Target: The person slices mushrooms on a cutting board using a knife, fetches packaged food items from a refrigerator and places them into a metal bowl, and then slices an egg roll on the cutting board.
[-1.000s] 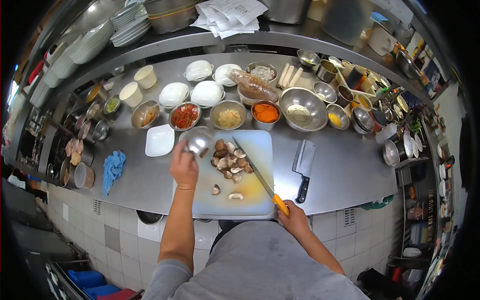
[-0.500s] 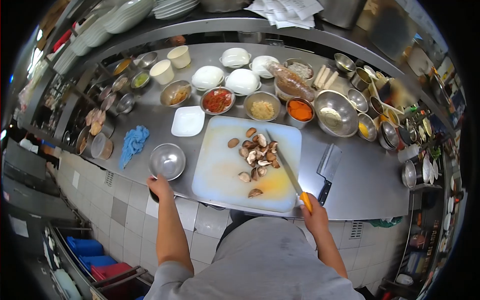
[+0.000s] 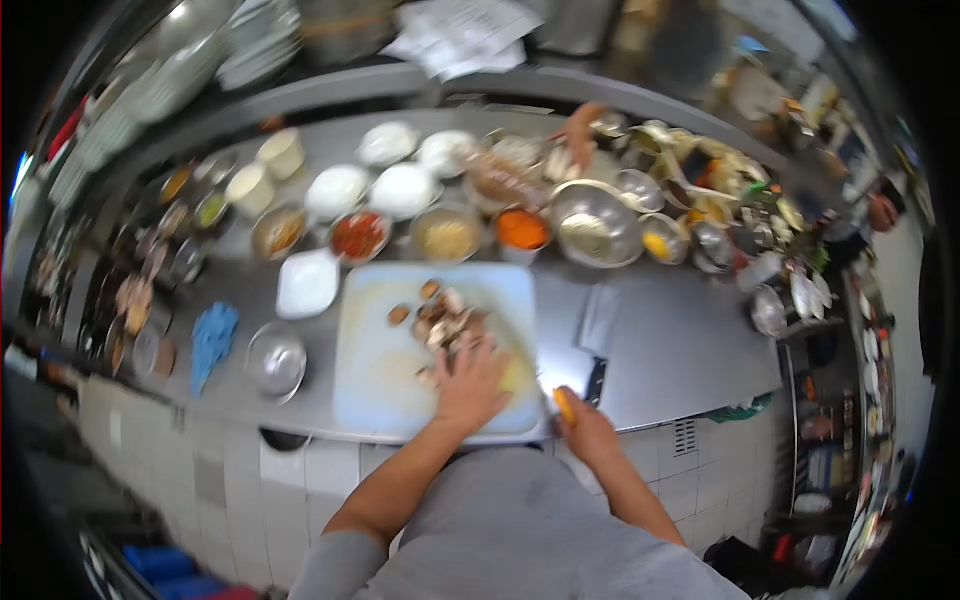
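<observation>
Mushroom pieces point(image 3: 446, 318) lie heaped on the white cutting board point(image 3: 375, 370). My left hand point(image 3: 472, 382) is over the board with fingers spread, its fingertips touching the near side of the heap. My right hand point(image 3: 588, 432) is closed round the orange handle of a knife point(image 3: 565, 405) at the board's right edge; motion blur hides most of the blade. A black-handled cleaver point(image 3: 597, 325) lies on the steel counter to the right. To the left of the board stands a metal bowl point(image 3: 276, 362).
A blue cloth point(image 3: 213, 340) and a square white dish point(image 3: 308, 284) lie left. Behind the board stand bowls of red strips point(image 3: 359, 236) and orange slices point(image 3: 523, 229), and a large colander point(image 3: 596, 224). Another person's hand point(image 3: 578, 135) reaches in at the back.
My left hand has let go of the metal bowl, set down left of the board, and moved right to the mushrooms. Another person's hand has appeared at the back.
</observation>
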A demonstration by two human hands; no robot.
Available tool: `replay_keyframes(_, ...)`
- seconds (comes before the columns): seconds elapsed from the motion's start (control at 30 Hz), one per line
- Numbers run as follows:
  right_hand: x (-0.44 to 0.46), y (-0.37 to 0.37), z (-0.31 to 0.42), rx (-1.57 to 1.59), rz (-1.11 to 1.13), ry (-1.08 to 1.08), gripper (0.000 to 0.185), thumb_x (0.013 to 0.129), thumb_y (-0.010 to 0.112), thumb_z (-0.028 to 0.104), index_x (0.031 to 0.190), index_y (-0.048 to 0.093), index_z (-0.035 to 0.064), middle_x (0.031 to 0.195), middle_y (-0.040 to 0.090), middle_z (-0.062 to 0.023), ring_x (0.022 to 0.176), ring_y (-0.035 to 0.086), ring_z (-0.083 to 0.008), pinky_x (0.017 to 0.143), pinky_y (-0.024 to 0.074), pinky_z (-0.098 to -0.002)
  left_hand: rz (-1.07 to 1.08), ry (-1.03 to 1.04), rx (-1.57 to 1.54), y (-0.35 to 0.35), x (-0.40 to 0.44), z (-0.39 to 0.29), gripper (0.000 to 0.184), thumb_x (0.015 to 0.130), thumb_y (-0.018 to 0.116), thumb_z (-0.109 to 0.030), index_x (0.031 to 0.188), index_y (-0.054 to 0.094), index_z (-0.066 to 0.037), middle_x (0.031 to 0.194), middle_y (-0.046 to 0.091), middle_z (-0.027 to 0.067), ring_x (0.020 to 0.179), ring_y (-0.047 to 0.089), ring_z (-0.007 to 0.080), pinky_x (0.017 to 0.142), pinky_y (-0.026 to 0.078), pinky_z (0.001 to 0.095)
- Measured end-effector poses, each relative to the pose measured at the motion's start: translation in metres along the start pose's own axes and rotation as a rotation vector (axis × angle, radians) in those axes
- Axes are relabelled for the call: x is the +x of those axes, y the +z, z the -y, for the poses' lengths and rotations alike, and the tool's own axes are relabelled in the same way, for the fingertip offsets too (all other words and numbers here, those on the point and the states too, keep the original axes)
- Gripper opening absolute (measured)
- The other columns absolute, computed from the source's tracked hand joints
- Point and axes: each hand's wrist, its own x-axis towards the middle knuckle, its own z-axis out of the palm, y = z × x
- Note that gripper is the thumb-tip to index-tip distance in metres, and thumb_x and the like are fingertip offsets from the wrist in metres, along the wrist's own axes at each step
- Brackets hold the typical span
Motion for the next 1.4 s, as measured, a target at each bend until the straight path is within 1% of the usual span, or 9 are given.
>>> replay_keyframes(0.17,0.0,-0.029,0.001,0.041,0.142,0.107,0.049,0.104,0.065,0.026,0.151,0.049,0.0241,0.111,0.076,-0.0212,0.101,0.074,-0.0456,0.085,0.0586,-0.0579,0.01,0.062,0.03,-0.044,0.069,0.027,0.078,0.091,0.074,-0.065,0.158,0.059,-0.03,0.183,0.023,0.0117,0.167,0.008,0.0518,0.122,0.011,0.0831)
replay_keyframes(0.27,-0.004,-0.02,0.005,0.041,0.097,0.098,0.048,0.104,0.064,0.025,0.15,0.048,0.0233,0.105,0.075,-0.0222,0.097,0.075,-0.0453,0.083,0.0579,-0.0589,0.247,0.101,0.046,-0.056,0.079,0.05,0.067,0.091,0.074,-0.062,0.147,0.068,-0.027,0.178,0.031,0.0126,0.165,0.01,0.0555,0.122,0.013,0.0838)
replay_keyframes(0.47,-0.005,-0.019,0.003,0.059,0.108,0.094,0.051,0.102,0.063,0.023,0.152,0.048,0.0252,0.104,0.075,-0.0231,0.093,0.075,-0.0448,0.082,0.0587,-0.0587,0.123,0.03,0.065,-0.023,0.074,0.08,0.04,0.087,0.077,-0.048,0.117,0.081,-0.021,0.152,0.057,0.0107,0.157,0.029,0.0515,0.12,0.027,0.0774)
replay_keyframes(0.73,-0.011,-0.016,0.003,0.134,0.053,0.101,0.054,0.1,0.066,0.023,0.152,0.053,0.0183,0.107,0.076,-0.0255,0.101,0.074,-0.0466,0.087,0.0586,-0.056,-0.016,0.157,0.007,-0.028,0.02,0.148,0.034,0.083,0.083,-0.039,0.105,0.077,-0.015,0.147,0.059,0.0111,0.153,0.036,0.0523,0.117,0.031,0.0704)
replay_keyframes(0.97,-0.011,-0.015,-0.017,0.151,0.066,0.084,0.05,0.096,0.065,0.017,0.144,0.052,0.0134,0.108,0.076,-0.0264,0.102,0.074,-0.0467,0.088,0.0583,-0.0581,0.061,0.053,-0.016,-0.069,0.037,0.111,0.042,0.085,0.083,-0.036,0.122,0.074,-0.016,0.145,0.06,0.0128,0.149,0.044,0.0495,0.12,0.029,0.0673)
replay_keyframes(1.03,-0.006,-0.016,-0.018,0.139,0.131,0.103,0.051,0.098,0.064,0.018,0.147,0.051,0.0133,0.108,0.076,-0.0266,0.102,0.074,-0.047,0.089,0.0582,-0.058,0.021,-0.006,-0.175,-0.054,0.06,0.099,0.053,0.089,0.082,-0.026,0.139,0.069,-0.014,0.151,0.057,0.0167,0.146,0.047,0.0464,0.118,0.036,0.0647)
replay_keyframes(1.17,-0.008,-0.031,-0.005,0.168,0.17,0.083,0.058,0.107,0.061,0.025,0.161,0.042,0.0175,0.108,0.076,-0.0256,0.101,0.074,-0.0471,0.09,0.0581,-0.0573,-0.106,-0.094,-0.346,-0.001,0.098,0.071,0.046,0.089,0.081,-0.014,0.133,0.071,-0.006,0.141,0.062,0.0203,0.136,0.055,0.0412,0.112,0.048,0.0537)
replay_keyframes(1.23,-0.006,-0.035,-0.008,0.112,0.209,0.079,0.064,0.111,0.058,0.028,0.169,0.034,0.0211,0.107,0.076,-0.0242,0.098,0.075,-0.0451,0.089,0.0584,-0.0569,0.083,-0.293,-0.449,0.021,0.106,0.064,0.041,0.088,0.082,-0.011,0.127,0.073,-0.001,0.131,0.064,0.0205,0.125,0.062,0.0394,0.103,0.055,0.0452)
replay_keyframes(1.4,-0.012,-0.034,-0.012,0.03,0.181,-0.016,0.07,0.11,0.058,0.024,0.173,0.029,0.0325,0.105,0.075,-0.0213,0.095,0.075,-0.0403,0.086,0.0588,-0.0553,0.048,-0.285,-0.66,0.022,0.079,0.011,0.04,0.087,0.085,-0.013,0.123,0.074,0.001,0.126,0.062,0.0194,0.11,0.066,0.038,0.099,0.056,0.045)
